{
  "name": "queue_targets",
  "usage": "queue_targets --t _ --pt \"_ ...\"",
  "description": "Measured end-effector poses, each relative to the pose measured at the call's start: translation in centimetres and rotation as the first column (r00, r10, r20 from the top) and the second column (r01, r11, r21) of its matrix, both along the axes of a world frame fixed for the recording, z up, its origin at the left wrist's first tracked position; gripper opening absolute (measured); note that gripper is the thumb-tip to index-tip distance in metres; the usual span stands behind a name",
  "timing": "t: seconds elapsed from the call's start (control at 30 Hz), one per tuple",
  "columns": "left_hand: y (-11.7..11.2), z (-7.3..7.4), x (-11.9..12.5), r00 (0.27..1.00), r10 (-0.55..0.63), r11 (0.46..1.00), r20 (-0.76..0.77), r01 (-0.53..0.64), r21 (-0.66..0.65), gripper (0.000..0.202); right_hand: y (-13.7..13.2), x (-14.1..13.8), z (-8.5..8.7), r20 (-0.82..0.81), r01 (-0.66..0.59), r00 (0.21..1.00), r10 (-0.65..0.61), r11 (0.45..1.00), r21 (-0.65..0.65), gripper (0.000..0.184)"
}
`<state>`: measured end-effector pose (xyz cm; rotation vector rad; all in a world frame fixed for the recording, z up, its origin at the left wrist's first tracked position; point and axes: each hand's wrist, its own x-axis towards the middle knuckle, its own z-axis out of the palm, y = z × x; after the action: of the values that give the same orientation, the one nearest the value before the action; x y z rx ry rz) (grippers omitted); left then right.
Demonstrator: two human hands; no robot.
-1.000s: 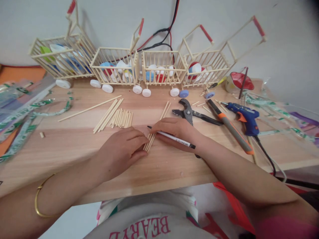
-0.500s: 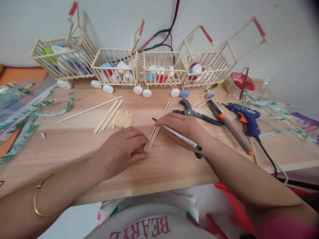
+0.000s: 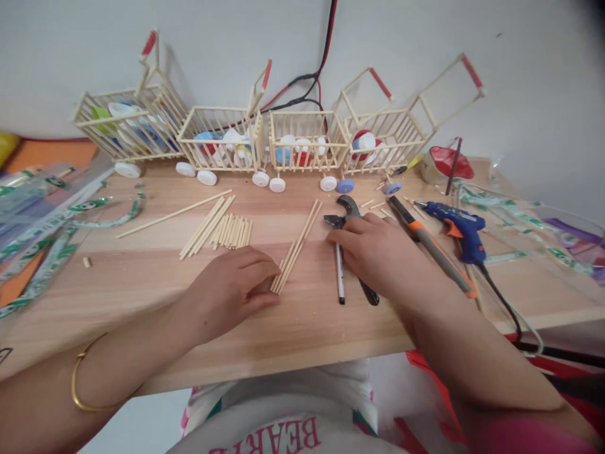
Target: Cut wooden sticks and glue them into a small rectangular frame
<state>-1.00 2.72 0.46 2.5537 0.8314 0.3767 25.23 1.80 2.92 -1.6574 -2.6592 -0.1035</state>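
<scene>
My left hand [image 3: 236,280] rests on the table, thumb and fingertips closed about the lower ends of a few thin wooden sticks [image 3: 299,246], which lie slanted on the wood. My right hand [image 3: 375,252] curls over the handles of black cutting pliers [image 3: 348,207]; their jaws point left and one handle end shows below the palm. A white pen [image 3: 340,274] with a black end lies beside the pliers, partly under my right fingers. Left of the sticks are a row of short cut sticks [image 3: 232,231] and several longer sticks [image 3: 203,227].
Miniature stick carts [image 3: 307,161] with bottle-cap wheels stand along the wall. At right lie an orange-grey utility knife [image 3: 439,252], a blue glue gun [image 3: 466,233] and a red-and-white cup [image 3: 444,167]. Plastic wrappers [image 3: 47,252] cover the left side. The table's front edge is near my body.
My right hand has put the pen down on the table and moved right onto the pliers, which have shifted slightly. My left hand stays by the stick ends. The camera view has tilted slightly.
</scene>
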Motion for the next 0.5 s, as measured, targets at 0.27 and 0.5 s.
queue_targets --t 0.27,0.5 --pt "0.1 0.0 0.0 1.000 0.010 1.000 -0.011 -0.010 -0.014 0.026 -0.6 -2.6 0.1 -0.344 -0.357 0.889 0.303 0.928 -0.106 0.019" --pt "0.1 -0.1 0.1 1.000 -0.005 0.999 -0.015 0.005 -0.035 0.026 -0.5 -3.4 -0.4 -0.408 -0.423 0.851 0.331 0.893 -0.157 0.022"
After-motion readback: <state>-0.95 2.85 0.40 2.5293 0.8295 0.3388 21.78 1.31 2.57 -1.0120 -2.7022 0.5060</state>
